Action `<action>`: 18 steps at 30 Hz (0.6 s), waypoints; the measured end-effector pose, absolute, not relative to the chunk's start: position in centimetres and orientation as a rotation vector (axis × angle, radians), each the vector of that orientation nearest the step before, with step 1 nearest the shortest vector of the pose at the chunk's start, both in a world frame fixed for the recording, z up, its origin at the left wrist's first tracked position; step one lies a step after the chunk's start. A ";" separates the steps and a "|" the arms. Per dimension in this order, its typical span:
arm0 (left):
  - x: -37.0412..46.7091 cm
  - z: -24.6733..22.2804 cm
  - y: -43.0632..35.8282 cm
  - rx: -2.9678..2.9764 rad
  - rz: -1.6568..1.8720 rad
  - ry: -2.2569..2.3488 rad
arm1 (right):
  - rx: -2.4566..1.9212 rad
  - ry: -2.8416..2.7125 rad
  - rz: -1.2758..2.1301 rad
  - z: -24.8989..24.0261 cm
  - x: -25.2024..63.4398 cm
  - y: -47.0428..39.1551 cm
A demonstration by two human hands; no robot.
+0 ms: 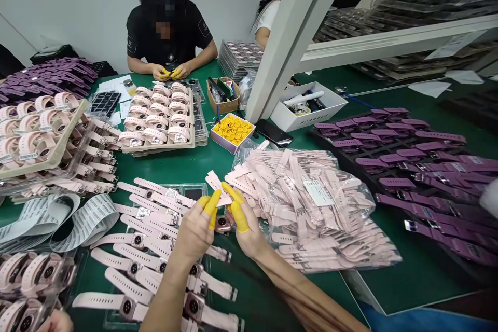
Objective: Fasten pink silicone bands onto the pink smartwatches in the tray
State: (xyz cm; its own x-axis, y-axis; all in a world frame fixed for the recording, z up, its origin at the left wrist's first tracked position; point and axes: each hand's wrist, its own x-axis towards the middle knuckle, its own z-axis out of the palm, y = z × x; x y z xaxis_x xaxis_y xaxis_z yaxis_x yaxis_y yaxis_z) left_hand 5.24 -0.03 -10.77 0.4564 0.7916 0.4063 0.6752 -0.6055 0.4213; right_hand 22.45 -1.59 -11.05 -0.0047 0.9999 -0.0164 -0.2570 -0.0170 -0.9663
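Observation:
Both my hands are at mid-table, with yellow finger covers on several fingertips. My left hand point(200, 225) pinches a pink watch strap point(213, 180) from the left side. From the right, my right hand point(243, 223) has its covered fingers closed on the same strap. A watch case point(223, 224) hangs or lies just below, between the hands; whether it is joined to the strap is hard to tell. Pink-strapped watches point(134, 268) lie in rows to the left and under my left forearm. Close on the right is a plastic bag of pink straps point(299, 187).
Trays of pink watches point(157, 114) stand ahead and left. A box of yellow finger covers point(232, 131), a phone point(274, 133) and a white box point(307, 106) lie beyond. Purple straps point(424, 166) fill the right. Opposite sits a person in black point(169, 36). Another person's hand point(57, 321) shows lower left.

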 end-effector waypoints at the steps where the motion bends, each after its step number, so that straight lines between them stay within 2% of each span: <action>1: 5.4 -10.6 0.0 2.541 0.846 1.263 | -1.037 -1.002 1.318 -10.9 22.5 -1.5; 9: 6.2 -9.9 0.1 2.633 0.824 1.264 | -0.947 -0.765 1.407 -10.6 22.2 -0.5; 18: 7.2 -10.3 -0.4 2.704 0.961 1.308 | -0.889 -0.580 1.464 -10.0 21.9 -0.5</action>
